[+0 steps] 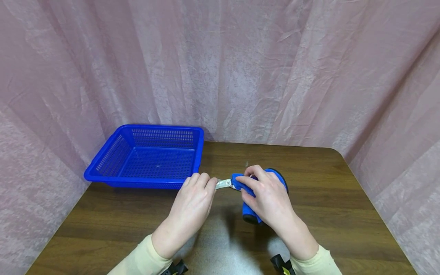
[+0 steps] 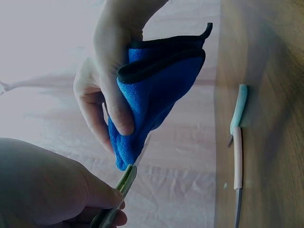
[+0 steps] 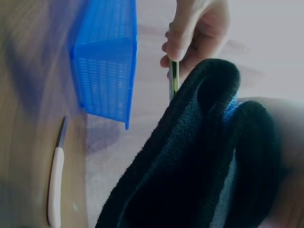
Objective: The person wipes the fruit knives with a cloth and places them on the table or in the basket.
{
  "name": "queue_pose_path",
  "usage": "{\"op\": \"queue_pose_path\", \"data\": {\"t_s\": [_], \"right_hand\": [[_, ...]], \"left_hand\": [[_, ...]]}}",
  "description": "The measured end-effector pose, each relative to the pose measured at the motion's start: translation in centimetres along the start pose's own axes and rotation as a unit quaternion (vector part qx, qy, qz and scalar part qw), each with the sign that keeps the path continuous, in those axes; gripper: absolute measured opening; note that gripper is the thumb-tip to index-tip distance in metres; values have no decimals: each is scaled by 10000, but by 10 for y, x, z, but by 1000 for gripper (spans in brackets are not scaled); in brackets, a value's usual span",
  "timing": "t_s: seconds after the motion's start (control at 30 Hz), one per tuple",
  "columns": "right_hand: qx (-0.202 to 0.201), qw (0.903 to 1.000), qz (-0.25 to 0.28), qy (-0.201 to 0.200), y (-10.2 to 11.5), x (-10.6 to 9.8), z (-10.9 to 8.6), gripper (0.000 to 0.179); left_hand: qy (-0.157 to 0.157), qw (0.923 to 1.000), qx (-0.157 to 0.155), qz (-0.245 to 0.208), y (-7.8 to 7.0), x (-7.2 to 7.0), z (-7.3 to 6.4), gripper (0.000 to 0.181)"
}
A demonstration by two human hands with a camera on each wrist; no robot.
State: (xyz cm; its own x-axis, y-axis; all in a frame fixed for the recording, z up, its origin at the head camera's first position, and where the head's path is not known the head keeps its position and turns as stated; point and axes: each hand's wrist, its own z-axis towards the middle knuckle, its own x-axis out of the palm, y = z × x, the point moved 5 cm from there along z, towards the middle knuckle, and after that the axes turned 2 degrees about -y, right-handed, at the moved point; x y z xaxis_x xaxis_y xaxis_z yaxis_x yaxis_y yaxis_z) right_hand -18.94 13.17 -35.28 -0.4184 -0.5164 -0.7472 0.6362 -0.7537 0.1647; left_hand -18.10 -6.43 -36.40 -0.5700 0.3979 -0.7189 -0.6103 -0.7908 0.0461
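My left hand (image 1: 194,196) grips the metal handle of what looks like a folding knife (image 1: 223,184), with a pivot pin near its end. A thin strip of its blade (image 2: 143,151) shows beside a blue cloth (image 2: 156,90) with black edging. My right hand (image 1: 266,194) holds this folded cloth, its thumb and fingers pinching it around the blade close to the handle. The cloth hangs above the table, its loose folds spread below the hand. Most of the blade is hidden in the cloth.
A blue plastic basket (image 1: 144,178) stands at the back left of the wooden table (image 1: 326,214). On the table lie a knife with a pale handle (image 2: 238,159) and a teal-handled tool (image 2: 239,108). A pink curtain (image 1: 220,76) hangs behind the table.
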Motion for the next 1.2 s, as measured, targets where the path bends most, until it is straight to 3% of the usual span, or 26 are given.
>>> {"op": "queue_pose_path", "data": {"t_s": [1.2], "right_hand": [[1155,9929,-276,99,-27,-13,-5,30]], "left_hand": [[-21,10000,-81,9,5,0,0,13]]}}
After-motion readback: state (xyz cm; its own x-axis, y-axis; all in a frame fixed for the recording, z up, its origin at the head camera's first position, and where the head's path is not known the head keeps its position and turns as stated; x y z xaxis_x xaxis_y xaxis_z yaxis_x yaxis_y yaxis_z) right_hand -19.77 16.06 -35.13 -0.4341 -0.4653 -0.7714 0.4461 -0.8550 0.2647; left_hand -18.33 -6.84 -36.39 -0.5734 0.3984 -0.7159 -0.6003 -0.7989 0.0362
